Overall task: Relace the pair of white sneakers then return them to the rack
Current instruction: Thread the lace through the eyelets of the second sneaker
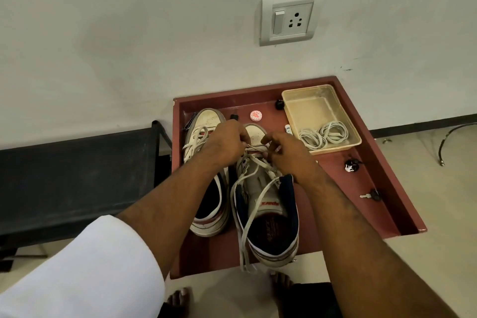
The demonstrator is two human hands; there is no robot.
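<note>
Two white sneakers stand side by side on a reddish-brown tray (382,162), toes toward the wall. The left sneaker (206,214) has a loose lace near its toe. The right sneaker (271,217) has its white lace (247,222) threaded through the lower eyelets, with both long ends trailing past the heel over the tray's front edge. My left hand (227,144) and my right hand (286,152) both pinch the lace over the right sneaker's front eyelets, close together.
A clear plastic box (307,108) holding coiled white laces (322,135) sits at the tray's back right. A small round tin (256,115), keys (371,196) and small dark items lie on the tray. A black rack (77,170) stands left. My bare feet (178,299) are below.
</note>
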